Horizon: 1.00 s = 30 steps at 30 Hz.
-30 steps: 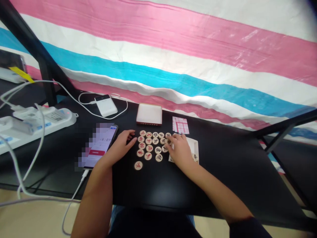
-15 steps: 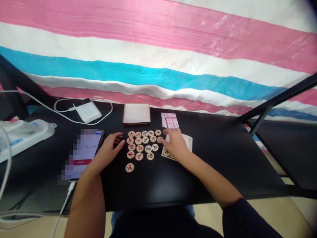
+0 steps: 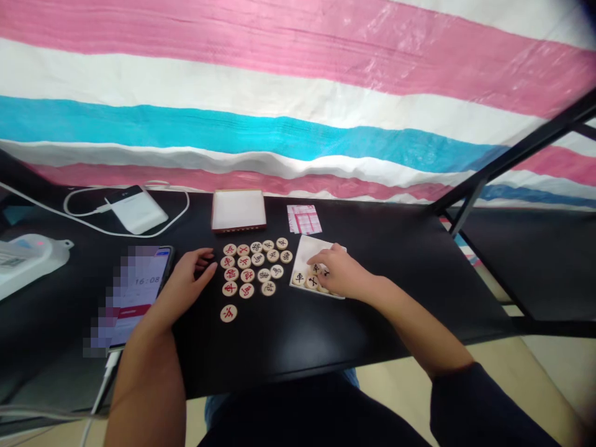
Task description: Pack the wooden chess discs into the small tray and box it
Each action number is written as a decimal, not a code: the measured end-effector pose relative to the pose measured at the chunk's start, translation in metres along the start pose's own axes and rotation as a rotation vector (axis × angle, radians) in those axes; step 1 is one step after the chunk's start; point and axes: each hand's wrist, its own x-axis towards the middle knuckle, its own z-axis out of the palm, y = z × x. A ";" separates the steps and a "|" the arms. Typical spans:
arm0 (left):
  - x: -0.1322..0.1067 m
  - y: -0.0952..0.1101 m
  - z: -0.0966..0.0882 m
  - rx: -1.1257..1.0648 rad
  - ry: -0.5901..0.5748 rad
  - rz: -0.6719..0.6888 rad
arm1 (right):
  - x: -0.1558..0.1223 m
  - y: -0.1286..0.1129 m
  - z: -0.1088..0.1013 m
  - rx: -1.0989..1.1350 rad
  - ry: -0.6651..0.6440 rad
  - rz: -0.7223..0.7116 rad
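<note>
Chess pieces (image 3: 247,274) in rows, now apart from right hand (image 3: 347,271)

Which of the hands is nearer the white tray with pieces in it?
Right. The right hand is over the white tray, at the pieces inside; the left hand is off to the tray's left, between the phone and the laid-out pieces.

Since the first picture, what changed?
The bare right hand let go of a round, cream, black-marked disc at the second row's right end and moved right, to the discs inside the shallow white rectangular tray. The left hand and red-marked cream discs stayed put.
</note>
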 end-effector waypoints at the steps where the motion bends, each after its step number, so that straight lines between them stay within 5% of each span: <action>1: 0.000 0.000 0.000 0.001 -0.001 -0.001 | 0.000 0.001 0.000 -0.020 -0.019 0.004; 16: -0.002 -0.001 0.002 0.017 0.025 0.044 | 0.012 0.000 0.002 -0.248 -0.039 0.022; 20: -0.004 -0.001 0.002 0.011 0.033 0.056 | 0.012 -0.001 0.000 -0.169 0.088 0.110; 24: -0.004 0.002 0.002 0.013 0.023 0.055 | 0.002 -0.032 0.003 0.017 0.237 -0.008; 30: -0.004 -0.001 0.004 0.032 0.035 0.084 | 0.007 -0.102 0.043 0.031 0.115 -0.318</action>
